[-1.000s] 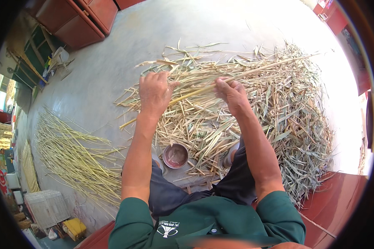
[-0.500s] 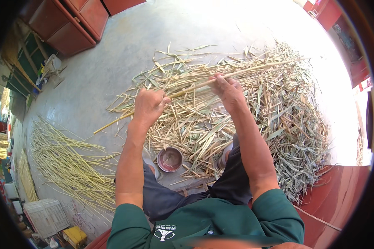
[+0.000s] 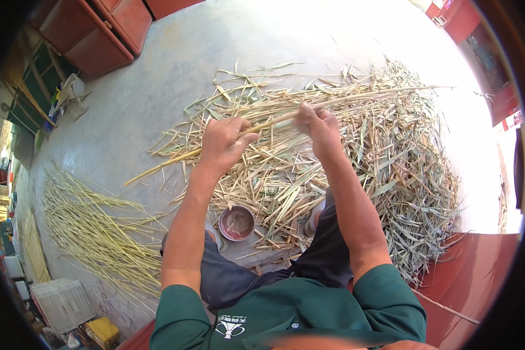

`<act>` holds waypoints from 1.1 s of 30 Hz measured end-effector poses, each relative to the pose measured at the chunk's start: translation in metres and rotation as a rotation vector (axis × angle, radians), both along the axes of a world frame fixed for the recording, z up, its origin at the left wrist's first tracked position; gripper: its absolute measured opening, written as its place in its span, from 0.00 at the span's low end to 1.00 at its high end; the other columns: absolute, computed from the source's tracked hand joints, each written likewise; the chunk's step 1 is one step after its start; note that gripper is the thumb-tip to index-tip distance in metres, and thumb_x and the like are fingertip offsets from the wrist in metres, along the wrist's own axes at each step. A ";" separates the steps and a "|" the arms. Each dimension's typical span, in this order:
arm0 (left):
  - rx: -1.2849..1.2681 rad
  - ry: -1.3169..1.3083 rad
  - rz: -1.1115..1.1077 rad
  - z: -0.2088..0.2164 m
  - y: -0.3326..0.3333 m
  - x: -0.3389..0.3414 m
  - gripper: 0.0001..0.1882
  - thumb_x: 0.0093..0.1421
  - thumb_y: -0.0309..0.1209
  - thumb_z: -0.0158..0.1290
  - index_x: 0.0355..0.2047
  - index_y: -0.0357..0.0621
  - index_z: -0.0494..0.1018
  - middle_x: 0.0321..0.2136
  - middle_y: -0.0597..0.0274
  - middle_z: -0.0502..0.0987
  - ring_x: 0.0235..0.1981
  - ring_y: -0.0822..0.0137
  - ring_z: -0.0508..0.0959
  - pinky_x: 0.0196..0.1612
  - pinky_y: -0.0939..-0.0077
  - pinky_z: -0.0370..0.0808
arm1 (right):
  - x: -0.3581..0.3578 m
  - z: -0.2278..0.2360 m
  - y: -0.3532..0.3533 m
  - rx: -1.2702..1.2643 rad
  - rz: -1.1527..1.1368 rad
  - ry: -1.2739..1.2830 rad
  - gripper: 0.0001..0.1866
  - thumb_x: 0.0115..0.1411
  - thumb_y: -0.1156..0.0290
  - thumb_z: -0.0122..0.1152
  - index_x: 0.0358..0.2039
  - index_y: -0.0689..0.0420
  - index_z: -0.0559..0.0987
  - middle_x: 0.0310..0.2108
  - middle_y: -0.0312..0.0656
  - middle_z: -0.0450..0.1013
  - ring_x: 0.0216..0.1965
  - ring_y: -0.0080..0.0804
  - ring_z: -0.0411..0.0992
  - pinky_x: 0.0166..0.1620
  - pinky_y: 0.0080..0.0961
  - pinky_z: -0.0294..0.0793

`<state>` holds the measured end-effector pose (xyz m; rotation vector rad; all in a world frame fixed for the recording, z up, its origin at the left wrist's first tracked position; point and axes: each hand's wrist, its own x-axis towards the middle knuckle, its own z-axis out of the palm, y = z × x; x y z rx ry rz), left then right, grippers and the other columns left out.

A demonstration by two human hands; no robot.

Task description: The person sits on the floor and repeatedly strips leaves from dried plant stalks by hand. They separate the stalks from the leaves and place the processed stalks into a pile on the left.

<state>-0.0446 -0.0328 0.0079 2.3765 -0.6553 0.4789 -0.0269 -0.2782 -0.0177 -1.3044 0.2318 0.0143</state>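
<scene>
A long, thin yellowish reed stalk [image 3: 169, 163] runs slantwise across in front of me, its thicker end low on the left and its thin tip far off to the right. My left hand [image 3: 223, 143] is closed around the thicker part, thumb along the stalk. Further up, my right hand [image 3: 322, 125] pinches it between thumb and fingers, some of which are motion-blurred. Beneath both hands spreads a heap of dry stripped leaves and husks [image 3: 286, 181]. On the floor at left lies a pile of bare yellow-green stalks [image 3: 96, 224].
A small round bowl [image 3: 237, 223] stands between my feet. Dense leaf litter [image 3: 414, 216] piles up at right beside a glossy red surface [image 3: 478, 286]. At lower left are a white wire crate [image 3: 63, 304] and a yellow container [image 3: 103, 331]. Red cabinets [image 3: 93, 41] stand at far left.
My left hand has slid a little to the right along the stalk, closer to my right hand. The stalk's thin tip now reaches further right; my right hand has barely moved.
</scene>
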 end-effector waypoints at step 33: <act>-0.440 0.425 0.110 0.023 0.035 0.004 0.11 0.53 0.32 0.69 0.30 0.40 0.80 0.25 0.63 0.82 0.26 0.75 0.78 0.33 0.78 0.75 | 0.007 -0.017 -0.110 -1.413 0.152 0.305 0.29 0.54 0.63 0.75 0.48 0.69 0.73 0.35 0.49 0.81 0.31 0.33 0.82 0.37 0.33 0.79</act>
